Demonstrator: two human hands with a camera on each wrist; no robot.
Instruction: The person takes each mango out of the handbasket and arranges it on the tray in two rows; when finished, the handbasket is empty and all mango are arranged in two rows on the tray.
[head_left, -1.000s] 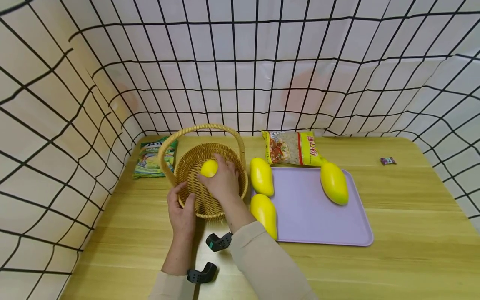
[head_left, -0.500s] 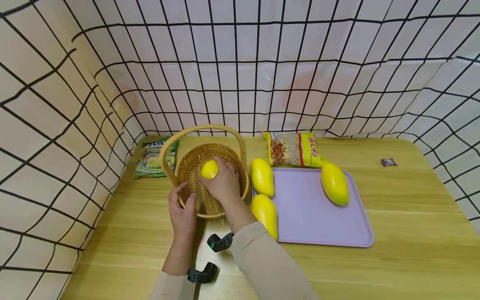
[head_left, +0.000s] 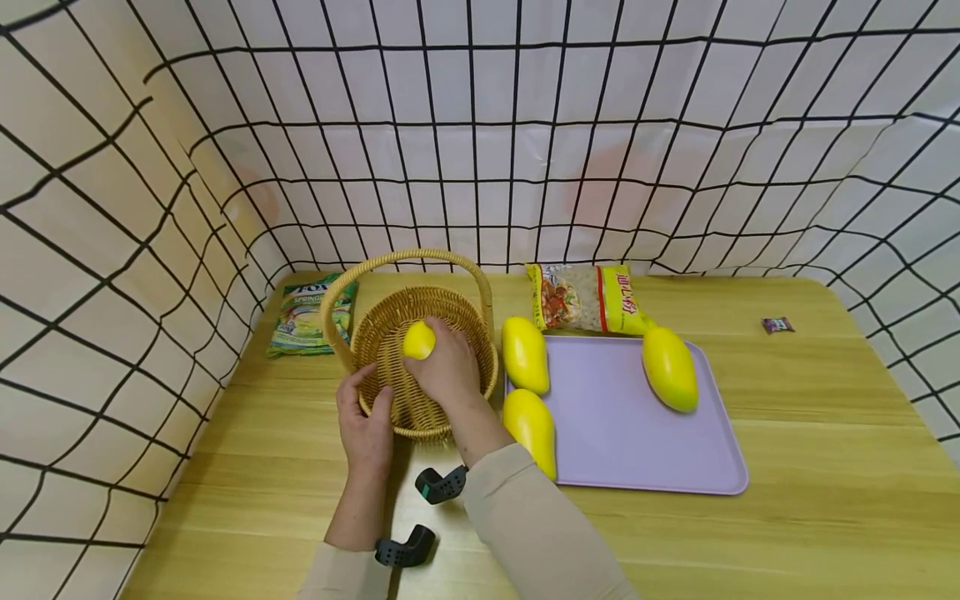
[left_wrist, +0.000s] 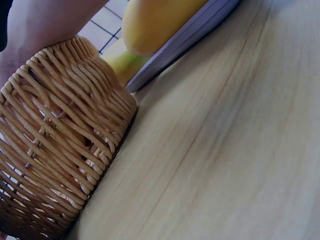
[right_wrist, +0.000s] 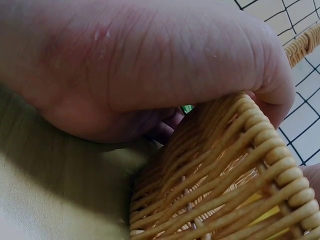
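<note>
In the head view, a wicker basket (head_left: pixel 407 400) with an arched handle stands left of the middle of the table. Reaching into it, my right hand (head_left: pixel 452 367) holds a yellow mango (head_left: pixel 418 339) low inside, its fingers and thumb around the fruit. My left hand (head_left: pixel 366 429) grips the near left rim of the basket. The right wrist view shows the left hand (right_wrist: pixel 150 65) close up, thumb over the rim and fingers outside the wicker wall. In the left wrist view, the basket (left_wrist: pixel 60 135) sits upright on the table. Parts of the held mango are hidden by the right hand.
To the right lies a lilac tray (head_left: pixel 622 417). Two mangoes (head_left: pixel 524 354) rest along its left edge and another mango (head_left: pixel 669 367) lies on its right side. Behind are a yellow food packet (head_left: pixel 581 297), a green bag (head_left: pixel 310 317) and a small candy (head_left: pixel 777 324).
The right hand's fingers have shifted very slightly on the mango in the basket. The left hand, basket and other things stay where they were.
</note>
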